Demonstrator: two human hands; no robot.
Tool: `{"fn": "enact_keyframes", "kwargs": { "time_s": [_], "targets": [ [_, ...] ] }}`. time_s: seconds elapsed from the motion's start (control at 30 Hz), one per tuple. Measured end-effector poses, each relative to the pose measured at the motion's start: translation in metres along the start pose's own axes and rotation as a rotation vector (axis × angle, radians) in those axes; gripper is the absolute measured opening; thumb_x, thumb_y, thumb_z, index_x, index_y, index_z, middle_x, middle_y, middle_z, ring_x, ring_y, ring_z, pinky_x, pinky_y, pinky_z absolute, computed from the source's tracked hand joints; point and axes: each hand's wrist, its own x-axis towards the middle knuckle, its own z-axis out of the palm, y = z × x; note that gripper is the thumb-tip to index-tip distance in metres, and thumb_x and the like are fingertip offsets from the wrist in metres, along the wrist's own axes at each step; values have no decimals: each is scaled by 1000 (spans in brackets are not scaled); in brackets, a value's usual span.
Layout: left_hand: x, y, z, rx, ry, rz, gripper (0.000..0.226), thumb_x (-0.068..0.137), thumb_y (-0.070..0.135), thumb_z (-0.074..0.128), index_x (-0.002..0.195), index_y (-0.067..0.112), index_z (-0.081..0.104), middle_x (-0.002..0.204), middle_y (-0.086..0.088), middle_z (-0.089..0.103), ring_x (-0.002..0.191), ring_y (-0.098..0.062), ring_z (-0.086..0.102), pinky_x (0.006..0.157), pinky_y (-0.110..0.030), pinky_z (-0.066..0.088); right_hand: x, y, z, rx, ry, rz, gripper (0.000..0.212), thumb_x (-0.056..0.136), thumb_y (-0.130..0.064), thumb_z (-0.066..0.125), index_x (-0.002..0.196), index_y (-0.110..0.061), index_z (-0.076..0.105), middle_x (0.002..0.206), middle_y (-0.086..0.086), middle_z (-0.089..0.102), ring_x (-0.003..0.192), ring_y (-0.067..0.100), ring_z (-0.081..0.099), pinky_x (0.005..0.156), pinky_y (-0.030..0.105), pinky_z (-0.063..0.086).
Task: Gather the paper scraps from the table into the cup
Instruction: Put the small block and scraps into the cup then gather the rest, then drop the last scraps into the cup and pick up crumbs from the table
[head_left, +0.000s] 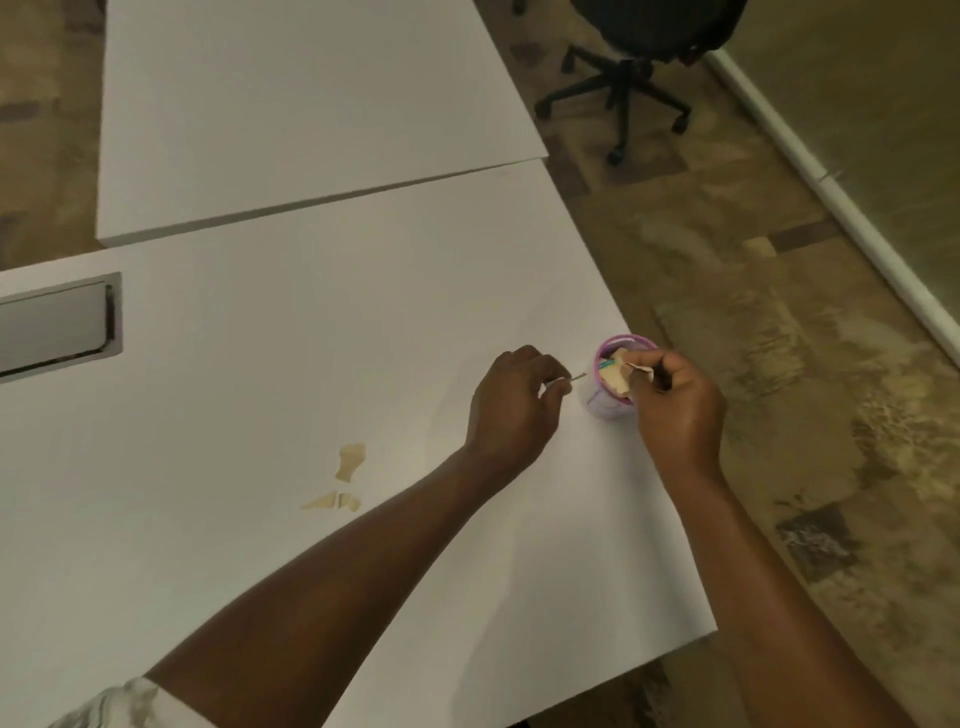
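This looks like an office. Two plain white rectangular tabletops (322, 322) sit pushed together, and the near one has a grey metal cable-access flap (54, 327) set into it. Beyond them a black swivel chair on a five-star castor base (623, 88) stands on mottled brown-and-tan patterned carpet (769, 322).
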Motion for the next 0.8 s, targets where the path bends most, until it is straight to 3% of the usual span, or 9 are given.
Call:
{"fn": "enact_keyframes", "kwargs": {
  "time_s": [0.13,0.27,0.4,0.53,0.63,0.8],
  "targets": [
    [28,28,37,58,-18,78,13,93,24,64,97,18,74,93,0,67,91,-24,58,73,-35,48,25,5,-14,-93,-11,3,13,88,-5,63,93,-11,74,89,5,72,82,22,67,75,34,56],
    [47,34,59,150,-33,118,15,91,19,63,98,17,76,93,-2,68,90,-26,57,72,-34,44,39,7,-19,-190,-132,-19,20,91,-6,59,104,-11,74,100,7,73,86,22,67,77,32,55],
    [54,29,66,244,-78,173,21,91,19,62,106,19,77,95,-5,69,88,-30,58,73,-39,47,46,6,-21,-229,-274,-3,34,92,-4,53,117,-16,70,111,5,71,98,23,67,89,39,56],
    [54,23,65,261,-116,220,29,89,20,66,116,19,74,102,-5,66,90,-31,58,76,-40,48,46,5,-27,-201,-293,-10,41,90,-2,51,124,-17,67,118,3,70,104,20,66,92,34,55],
    [51,21,64,274,-122,226,33,89,25,67,121,19,70,109,-6,65,93,-30,58,78,-40,48,42,6,-31,-196,-266,-51,37,89,-6,54,121,-17,68,115,3,69,99,18,66,80,25,53],
    [39,14,56,241,-101,220,37,90,29,68,126,17,67,116,-8,61,98,-29,59,82,-41,48,23,19,-32,-350,-277,-281,39,88,-13,63,127,-12,64,122,9,65,103,26,64,82,27,50]
  ]
}}
